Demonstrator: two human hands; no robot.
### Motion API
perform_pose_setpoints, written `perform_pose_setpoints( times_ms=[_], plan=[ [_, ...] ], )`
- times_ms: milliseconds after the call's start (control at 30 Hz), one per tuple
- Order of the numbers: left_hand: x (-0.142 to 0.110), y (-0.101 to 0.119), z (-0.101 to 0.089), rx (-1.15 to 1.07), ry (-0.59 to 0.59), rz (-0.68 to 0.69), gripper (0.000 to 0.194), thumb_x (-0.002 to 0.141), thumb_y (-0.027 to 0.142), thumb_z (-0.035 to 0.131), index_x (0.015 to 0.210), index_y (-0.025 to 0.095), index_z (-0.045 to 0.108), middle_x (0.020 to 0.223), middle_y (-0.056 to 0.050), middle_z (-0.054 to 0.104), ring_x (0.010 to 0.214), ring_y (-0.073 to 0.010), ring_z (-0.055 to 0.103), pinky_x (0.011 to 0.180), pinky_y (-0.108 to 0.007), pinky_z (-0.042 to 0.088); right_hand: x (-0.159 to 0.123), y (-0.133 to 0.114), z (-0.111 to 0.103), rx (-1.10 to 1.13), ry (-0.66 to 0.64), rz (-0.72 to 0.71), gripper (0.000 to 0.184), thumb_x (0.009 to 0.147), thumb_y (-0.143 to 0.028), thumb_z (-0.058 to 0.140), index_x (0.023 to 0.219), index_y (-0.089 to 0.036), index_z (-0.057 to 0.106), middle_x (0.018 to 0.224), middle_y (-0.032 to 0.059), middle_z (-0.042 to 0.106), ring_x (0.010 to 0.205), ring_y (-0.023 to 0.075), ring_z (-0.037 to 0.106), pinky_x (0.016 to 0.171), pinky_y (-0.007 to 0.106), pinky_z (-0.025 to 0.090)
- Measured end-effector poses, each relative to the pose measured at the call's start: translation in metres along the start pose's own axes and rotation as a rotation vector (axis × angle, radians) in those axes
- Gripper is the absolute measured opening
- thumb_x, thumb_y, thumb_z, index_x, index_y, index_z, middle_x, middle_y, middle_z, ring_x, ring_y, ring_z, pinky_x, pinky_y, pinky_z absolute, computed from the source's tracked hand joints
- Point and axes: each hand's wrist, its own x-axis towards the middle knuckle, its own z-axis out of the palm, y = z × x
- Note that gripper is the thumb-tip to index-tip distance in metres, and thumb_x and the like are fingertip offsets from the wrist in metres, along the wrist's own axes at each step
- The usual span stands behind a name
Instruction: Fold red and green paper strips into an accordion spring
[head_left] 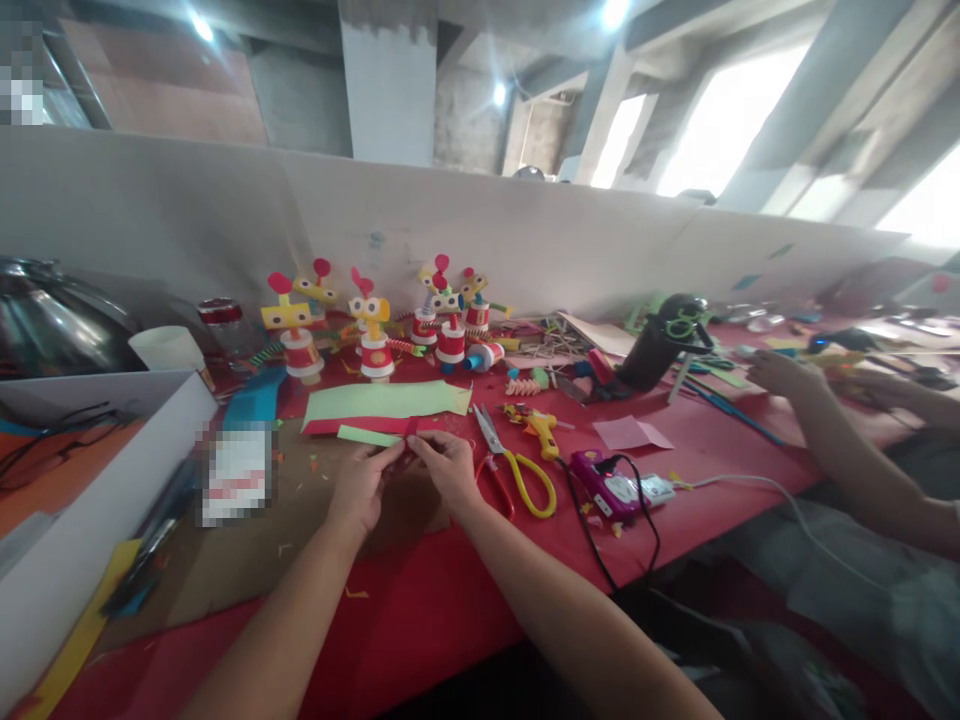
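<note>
My left hand (361, 482) is closed in a pinch at the right end of a narrow light green paper strip (366, 436). Fingertip to fingertip with it, my right hand (448, 468) pinches too; a bit of dark red paper shows at its fingers, but I cannot tell exactly what it grips. Just beyond lie a wide pale green paper sheet (382, 401) and a red paper strip (330, 427). Both hands are over a brown cardboard sheet (300, 540). Yellow-handled scissors (517, 465) and red-handled pliers (496, 485) rest right of my right hand.
Several paper-cup figures (376, 352) stand behind the sheets. A yellow glue gun (541, 432), a purple power strip (611, 487) with cables and a black cylindrical holder (652, 350) are to the right. Left is a white box (112, 480). Another person's hand (787, 378) works far right.
</note>
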Motion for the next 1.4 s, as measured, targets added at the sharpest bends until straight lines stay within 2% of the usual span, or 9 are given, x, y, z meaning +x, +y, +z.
perform_pose_setpoints(
  times_ms=[167,267,367,467,633,833,967,1167,1400],
  plan=[
    [0.003,-0.003,-0.002,-0.041,0.004,0.008,0.027,0.047,0.007,0.083,0.07,0.011,0.07,0.069,-0.006,0.072,0.077,-0.0246,0.07,0.072,-0.035,0.057,-0.003,-0.008,0.003,0.085,-0.026,0.025,0.013,0.071,-0.033,0.071,0.071,-0.02,0.072,0.061,-0.0004,0.067,0.059,0.0155,0.061,0.061,0.027,0.048],
    [0.003,-0.002,-0.001,-0.062,0.028,0.042,0.031,0.044,0.004,0.083,0.071,0.011,0.07,0.068,-0.005,0.072,0.074,-0.0231,0.07,0.068,-0.032,0.057,-0.001,-0.008,0.003,0.19,-0.034,0.096,0.014,0.068,-0.032,0.074,0.069,-0.019,0.071,0.06,-0.0012,0.067,0.057,0.0138,0.06,0.061,0.026,0.048],
    [0.003,-0.002,0.001,-0.057,0.063,0.078,0.034,0.041,0.005,0.084,0.072,0.011,0.07,0.067,-0.004,0.071,0.071,-0.022,0.069,0.066,-0.031,0.056,0.001,-0.005,0.003,0.265,-0.046,0.16,0.016,0.066,-0.033,0.076,0.07,-0.018,0.071,0.061,-0.0015,0.067,0.058,0.0121,0.06,0.063,0.025,0.048],
    [0.004,-0.002,0.0,-0.045,0.09,0.108,0.033,0.039,0.009,0.085,0.068,0.012,0.069,0.066,-0.004,0.07,0.069,-0.0215,0.068,0.065,-0.031,0.055,0.002,0.001,0.003,0.257,-0.05,0.146,0.018,0.07,-0.035,0.073,0.075,-0.018,0.071,0.067,-0.0002,0.068,0.063,0.0124,0.061,0.068,0.026,0.049],
    [0.008,-0.006,-0.007,-0.018,0.118,0.114,0.035,0.043,0.017,0.085,0.074,0.011,0.071,0.065,-0.004,0.07,0.066,-0.0203,0.067,0.064,-0.032,0.052,0.0,0.011,0.004,0.044,-0.101,-0.017,0.03,0.07,-0.032,0.073,0.097,-0.02,0.068,0.086,0.003,0.069,0.075,0.0168,0.064,0.071,0.029,0.051],
    [0.01,-0.009,-0.008,-0.015,0.126,0.078,0.029,0.044,0.017,0.084,0.069,0.011,0.07,0.062,-0.003,0.069,0.062,-0.0173,0.065,0.062,-0.03,0.05,-0.002,0.011,0.003,-0.33,-0.04,-0.297,0.013,0.078,-0.027,0.066,0.087,-0.019,0.071,0.083,0.0047,0.066,0.075,0.0176,0.063,0.069,0.028,0.05],
    [0.009,-0.008,-0.007,-0.037,0.105,0.107,0.035,0.041,0.015,0.085,0.073,0.012,0.071,0.069,-0.003,0.07,0.066,-0.0169,0.065,0.064,-0.029,0.05,-0.001,0.006,0.001,-0.39,-0.046,-0.36,0.01,0.08,-0.023,0.063,0.084,-0.02,0.071,0.08,0.0043,0.067,0.073,0.0175,0.063,0.067,0.027,0.05],
    [0.006,-0.005,-0.005,-0.034,0.141,0.099,0.035,0.036,0.015,0.088,0.064,0.012,0.068,0.067,-0.002,0.07,0.061,-0.0136,0.062,0.061,-0.027,0.05,-0.002,0.01,-0.003,-0.479,-0.062,-0.479,0.013,0.085,-0.021,0.059,0.088,-0.02,0.071,0.083,0.0064,0.067,0.075,0.0184,0.063,0.071,0.028,0.05],
    [0.008,-0.003,-0.009,0.054,0.086,0.155,0.031,0.039,0.016,0.086,0.064,0.013,0.068,0.064,-0.003,0.069,0.064,-0.0197,0.065,0.06,-0.031,0.051,0.0,0.015,-0.004,-0.463,-0.068,-0.5,0.013,0.086,-0.02,0.058,0.088,-0.019,0.071,0.08,0.0068,0.066,0.073,0.0185,0.063,0.068,0.028,0.051]
  ],
)
